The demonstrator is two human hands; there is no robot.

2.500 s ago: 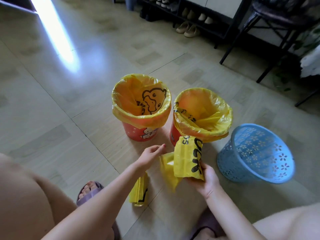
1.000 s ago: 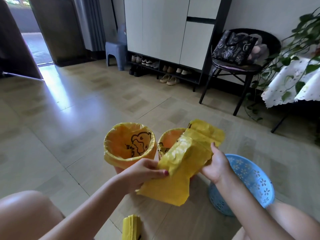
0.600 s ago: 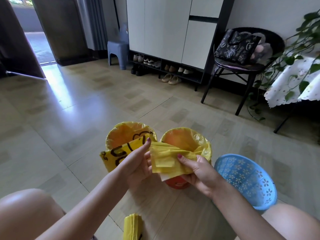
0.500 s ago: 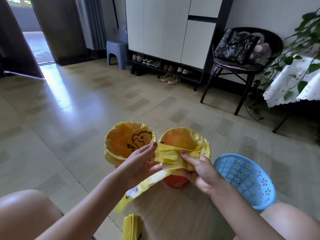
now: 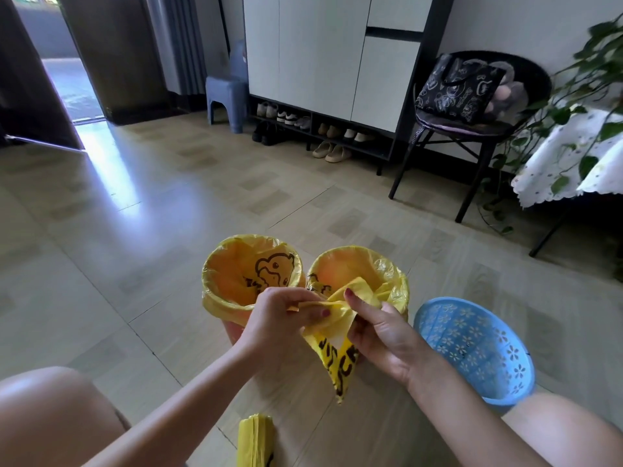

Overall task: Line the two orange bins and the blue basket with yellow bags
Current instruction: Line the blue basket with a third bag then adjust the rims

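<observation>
yellow bag [image 5: 340, 357]: thin crinkly plastic film, looking glossy | blue basket [image 5: 478, 348]: perforated moulded plastic, looking smooth | floor [image 5: 141, 203]: polished tiles, reflecting daylight | tablecloth [image 5: 566, 163]: showing matt cloth

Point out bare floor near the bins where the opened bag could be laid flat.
Wide bare floor lies left of the left orange bin and beyond both bins. It is crowded between the right orange bin and blue basket.

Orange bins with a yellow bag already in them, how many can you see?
2. One orange bin stands on the left, its liner folded over the rim; the other is right beside it, partly behind the hands. The blue basket is unlined.
</observation>
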